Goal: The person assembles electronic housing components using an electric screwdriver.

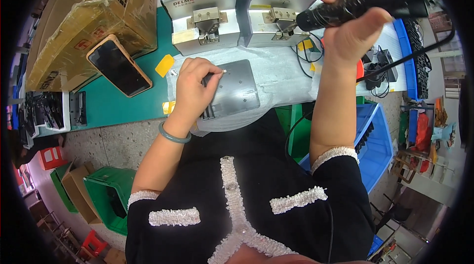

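My right hand point(353, 27) is wrapped round a black corded electric screwdriver point(365, 5), raised at the upper right. The screwdriver's front end points down-left at the metal pickup chute of the right screw feeder point(269, 15); whether its bit touches there I cannot tell. My left hand point(196, 84) rests at the left side of a flat dark grey plastic panel point(234, 89) with rounded corners. Its thumb and index finger are pinched together over the panel, beside a tiny pale spot. Anything between those fingertips is too small to make out.
Left of that feeder stands a second one point(205, 22). A phone point(121, 66) leans against a big cardboard box point(98, 22). White foam sheet point(286, 74) covers part of the green table point(111, 106). Cables and black adapters point(382, 69) lie right. Blue point(377, 140) and green crates point(106, 195) stand below.
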The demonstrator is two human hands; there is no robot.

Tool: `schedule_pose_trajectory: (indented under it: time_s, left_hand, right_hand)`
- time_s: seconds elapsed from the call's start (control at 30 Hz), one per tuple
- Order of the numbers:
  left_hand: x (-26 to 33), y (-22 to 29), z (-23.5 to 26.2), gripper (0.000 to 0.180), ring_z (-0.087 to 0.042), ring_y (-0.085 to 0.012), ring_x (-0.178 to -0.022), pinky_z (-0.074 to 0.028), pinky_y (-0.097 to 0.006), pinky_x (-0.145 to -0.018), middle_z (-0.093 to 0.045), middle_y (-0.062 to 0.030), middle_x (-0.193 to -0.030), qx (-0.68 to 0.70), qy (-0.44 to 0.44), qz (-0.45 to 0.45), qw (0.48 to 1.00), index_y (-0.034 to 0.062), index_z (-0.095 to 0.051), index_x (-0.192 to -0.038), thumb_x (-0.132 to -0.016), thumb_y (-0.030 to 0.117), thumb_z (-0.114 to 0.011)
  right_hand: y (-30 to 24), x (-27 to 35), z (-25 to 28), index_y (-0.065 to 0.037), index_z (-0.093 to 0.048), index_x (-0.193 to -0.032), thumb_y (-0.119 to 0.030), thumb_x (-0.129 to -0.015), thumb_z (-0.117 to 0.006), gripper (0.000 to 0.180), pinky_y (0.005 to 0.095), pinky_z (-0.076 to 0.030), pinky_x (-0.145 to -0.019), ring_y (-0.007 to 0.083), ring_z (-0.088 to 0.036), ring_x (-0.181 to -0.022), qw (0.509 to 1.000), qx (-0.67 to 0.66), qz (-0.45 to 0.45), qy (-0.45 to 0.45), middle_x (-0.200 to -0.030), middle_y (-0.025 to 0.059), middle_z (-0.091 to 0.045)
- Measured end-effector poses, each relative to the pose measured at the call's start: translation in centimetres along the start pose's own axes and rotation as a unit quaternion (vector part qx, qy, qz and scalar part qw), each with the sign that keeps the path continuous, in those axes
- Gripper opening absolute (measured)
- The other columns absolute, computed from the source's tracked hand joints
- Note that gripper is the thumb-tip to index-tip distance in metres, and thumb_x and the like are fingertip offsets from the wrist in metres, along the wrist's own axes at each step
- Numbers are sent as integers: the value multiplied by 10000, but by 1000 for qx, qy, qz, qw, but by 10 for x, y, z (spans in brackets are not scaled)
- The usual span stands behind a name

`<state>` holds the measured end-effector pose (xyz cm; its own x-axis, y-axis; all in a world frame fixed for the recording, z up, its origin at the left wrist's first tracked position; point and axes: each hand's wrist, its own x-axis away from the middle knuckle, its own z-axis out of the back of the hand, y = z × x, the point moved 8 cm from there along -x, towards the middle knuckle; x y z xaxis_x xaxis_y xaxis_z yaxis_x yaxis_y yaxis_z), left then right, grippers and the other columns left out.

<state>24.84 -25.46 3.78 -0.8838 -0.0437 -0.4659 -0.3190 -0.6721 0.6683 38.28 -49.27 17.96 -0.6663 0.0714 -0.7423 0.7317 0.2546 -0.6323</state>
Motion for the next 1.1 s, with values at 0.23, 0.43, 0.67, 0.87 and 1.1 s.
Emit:
schedule_pose_trajectory:
  time_s: [0.23, 0.43, 0.67, 0.87, 1.1]
  left_hand:
    - [-2, -1, -2, 92, -547, -239, -791, -459, -329, -677, -622, -58, -808, 2, 5, 5, 1000, 57, -663, -769, -718, 33, -737]
    - [-3, 0, -1, 96, -545, -239, -791, -459, -331, -675, -620, -56, -805, 3, 3, 5, 1000, 59, -662, -768, -715, 28, -736]
    - [-1, -1, -1, 98, -544, -242, -797, -459, -330, -682, -617, -56, -809, 8, 2, 9, 1000, 58, -660, -763, -710, 22, -733]
    - [-1, -4, 1, 83, -550, -252, -807, -456, -343, -711, -619, -64, -809, 13, 3, 4, 1000, 54, -659, -759, -710, 24, -719]
    - [0, -9, -1, 78, -553, -254, -832, -443, -349, -745, -630, -59, -808, 28, 1, 5, 1000, 54, -667, -780, -726, 47, -723]
  right_hand:
    - [4, 2, -20, 8, -473, -1193, -781, -706, -594, 935, 198, -455, -499, 111, -567, -558, 995, 55, -47, 63, -711, 39, -554]
    - [7, 3, -22, 9, -474, -1186, -793, -685, -599, 954, 211, -471, -515, 123, -569, -568, 996, 50, -59, 52, -718, 47, -552]
    - [12, 9, -32, -6, -476, -1180, -841, -626, -593, 1008, 234, -482, -532, 136, -559, -572, 996, -13, -82, -22, -727, 62, -544]
    - [-5, 14, -50, -10, -488, -1150, -780, -762, -529, 863, 228, -468, -528, 136, -558, -576, 994, 113, -9, 10, -732, 66, -558]
    - [1, 36, -40, -5, -480, -1172, -691, -809, -568, 781, 293, -516, -597, 204, -607, -628, 998, 7, -49, -37, -754, 122, -604]
